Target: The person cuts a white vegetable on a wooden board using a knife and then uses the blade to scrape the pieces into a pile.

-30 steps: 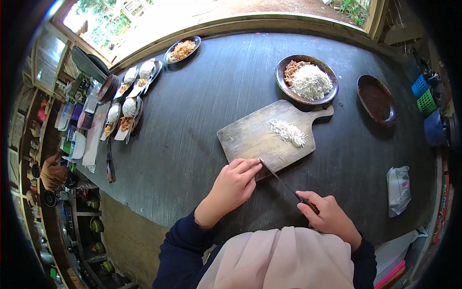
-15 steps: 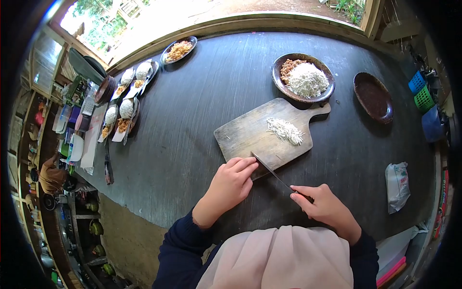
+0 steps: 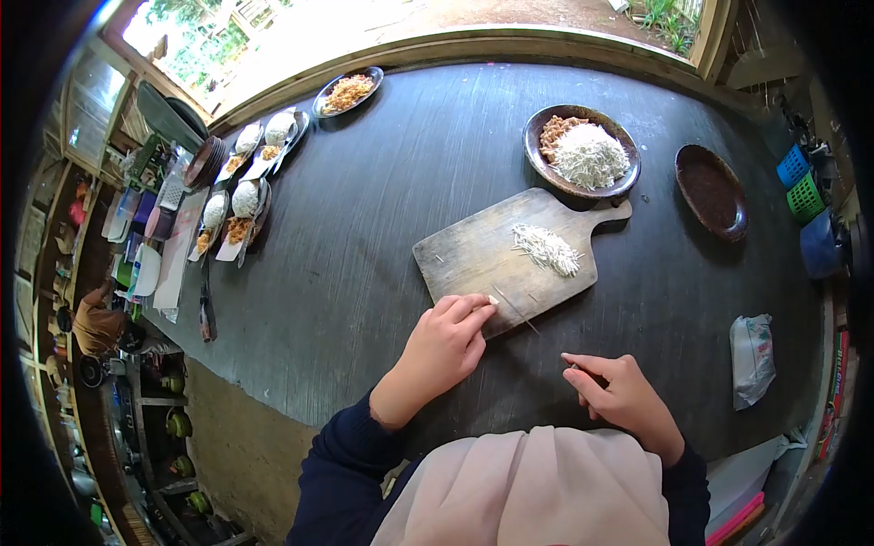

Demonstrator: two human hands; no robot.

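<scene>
My left hand (image 3: 446, 338) is at the lower edge of the wooden cutting board (image 3: 473, 246), its fingertips closed on a small white piece (image 3: 493, 300). My right hand (image 3: 612, 387) is closed round the handle of a knife (image 3: 517, 311), whose thin blade reaches over the board's edge just right of the left fingertips. A small heap of thin white strips (image 3: 549, 250) lies on the right half of the board. Beyond the board stands a round dish (image 3: 628, 136) with a large white shredded mound (image 3: 590, 156) and brown pieces.
An oval brown dish (image 3: 712, 193) and a plastic package (image 3: 752, 360) are on the right. Plates of rice (image 3: 245, 198) stand at the left, near a knife (image 3: 206, 309). An oval plate (image 3: 348, 93) holds orange food. A person (image 3: 98, 326) is at far left.
The knife has shifted slightly right, away from my left fingertips, and a white piece now shows at them. The whole view has moved a little.
</scene>
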